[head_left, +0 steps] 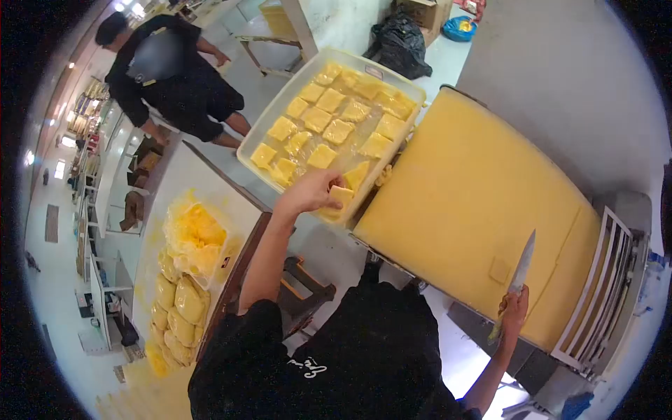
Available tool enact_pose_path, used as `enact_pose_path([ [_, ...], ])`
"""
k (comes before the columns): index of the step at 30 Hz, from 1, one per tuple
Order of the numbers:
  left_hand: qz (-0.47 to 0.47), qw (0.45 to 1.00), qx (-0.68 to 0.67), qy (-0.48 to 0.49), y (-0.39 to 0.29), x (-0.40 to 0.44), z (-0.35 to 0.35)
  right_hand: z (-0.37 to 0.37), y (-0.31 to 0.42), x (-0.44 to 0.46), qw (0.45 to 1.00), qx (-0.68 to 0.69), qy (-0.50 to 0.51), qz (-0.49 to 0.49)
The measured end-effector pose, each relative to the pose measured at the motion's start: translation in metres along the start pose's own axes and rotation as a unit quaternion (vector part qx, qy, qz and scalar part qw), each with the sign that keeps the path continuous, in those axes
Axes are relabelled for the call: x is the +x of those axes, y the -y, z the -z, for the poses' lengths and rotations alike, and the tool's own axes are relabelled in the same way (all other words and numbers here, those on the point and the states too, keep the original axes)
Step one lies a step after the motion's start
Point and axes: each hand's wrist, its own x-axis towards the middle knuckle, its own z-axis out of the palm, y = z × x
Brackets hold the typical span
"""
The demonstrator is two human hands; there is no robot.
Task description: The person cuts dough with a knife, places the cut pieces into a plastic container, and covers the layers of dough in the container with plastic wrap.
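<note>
My left hand (pixel 313 192) is closed on a small square yellow dough piece (pixel 341 195), over the near corner of a white plastic tub (pixel 250 142). Inside the tub lie several similar yellow dough pieces (pixel 317 120), spaced apart on what looks like clear plastic film. My right hand (pixel 514 308) grips a knife (pixel 523 262) by its handle, blade pointing up and away from me. Beneath the blade spreads a wide, smooth yellow dough sheet (pixel 462 189). A cut line runs across its right part, and a small square outline shows near the knife.
Metal guard bars (pixel 595 280) of a machine border the sheet on the right. On a left-hand table (pixel 183 168) sit wrapped yellow blocks (pixel 180 308) and a plastic-lined container (pixel 199 234) of yellow stuff. Another person (pixel 175 77) stands beyond it. A black bag (pixel 400 43) lies behind the tub.
</note>
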Motion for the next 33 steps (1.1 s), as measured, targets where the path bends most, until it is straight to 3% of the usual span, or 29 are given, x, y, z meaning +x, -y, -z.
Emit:
enact_pose_path([
  [2,-0.02,0.999,0.027,0.027,-0.006,-0.002,-0.006,-0.001,0.0,-0.015,1.0,0.013,-0.012,0.021],
  [4,-0.02,0.968,0.223,-0.11,-0.015,-0.009,-0.009,0.003,-0.006,-0.03,0.999,0.017,-0.036,0.025],
  [6,-0.018,0.947,0.275,-0.162,-0.051,-0.014,-0.008,0.007,-0.028,-0.033,0.985,0.064,-0.157,-0.012],
  [7,-0.046,0.951,0.267,-0.151,-0.08,-0.009,-0.016,0.014,-0.039,-0.031,0.986,0.017,-0.164,-0.021],
  [8,-0.082,0.95,0.21,-0.217,-0.113,-0.004,-0.029,0.021,-0.053,-0.028,0.984,-0.03,-0.17,-0.033],
  [9,-0.112,0.942,0.148,-0.279,-0.141,0.001,-0.047,0.026,-0.076,-0.026,0.958,-0.201,-0.187,0.081],
  [10,-0.216,0.949,0.076,-0.216,-0.15,0.019,-0.081,0.031,-0.088,-0.023,0.891,-0.368,-0.189,0.187],
  [11,-0.314,0.937,0.008,-0.152,-0.153,0.038,-0.123,0.024,-0.059,-0.029,0.92,-0.334,-0.184,0.093],
  [12,-0.305,0.949,0.011,-0.075,-0.174,0.05,-0.169,0.013,-0.03,-0.034,0.94,-0.292,-0.175,0.003],
  [16,-0.403,0.911,0.03,-0.081,-0.234,0.066,-0.272,0.005,-0.022,-0.035,0.94,-0.297,-0.16,0.048],
  [19,-0.276,0.952,0.124,0.046,-0.242,0.07,-0.289,0.001,0.001,-0.047,0.936,-0.332,-0.098,0.058],
  [20,-0.278,0.951,0.129,0.052,-0.239,0.07,-0.293,-0.004,-0.004,-0.046,0.938,-0.327,-0.099,0.053],
  [24,-0.302,0.952,-0.002,0.047,-0.235,0.072,-0.295,-0.013,-0.025,-0.03,0.912,-0.402,-0.034,0.072],
  [27,-0.186,0.973,-0.021,0.139,-0.234,0.058,-0.271,-0.018,-0.017,-0.005,0.908,-0.401,-0.04,0.114],
  [28,-0.168,0.979,-0.016,0.119,-0.224,0.054,-0.25,-0.017,-0.021,0.004,0.916,-0.386,-0.033,0.106],
  [30,-0.181,0.959,-0.219,-0.001,-0.201,0.045,-0.197,-0.013,-0.019,0.011,0.929,-0.355,-0.026,0.104],
  [32,-0.048,0.979,-0.189,-0.055,-0.169,0.042,-0.113,-0.008,-0.019,0.006,0.933,-0.341,-0.01,0.119],
  [33,-0.047,0.968,-0.186,-0.159,-0.151,0.039,-0.078,-0.006,-0.024,0.008,0.936,-0.327,-0.029,0.129],
])
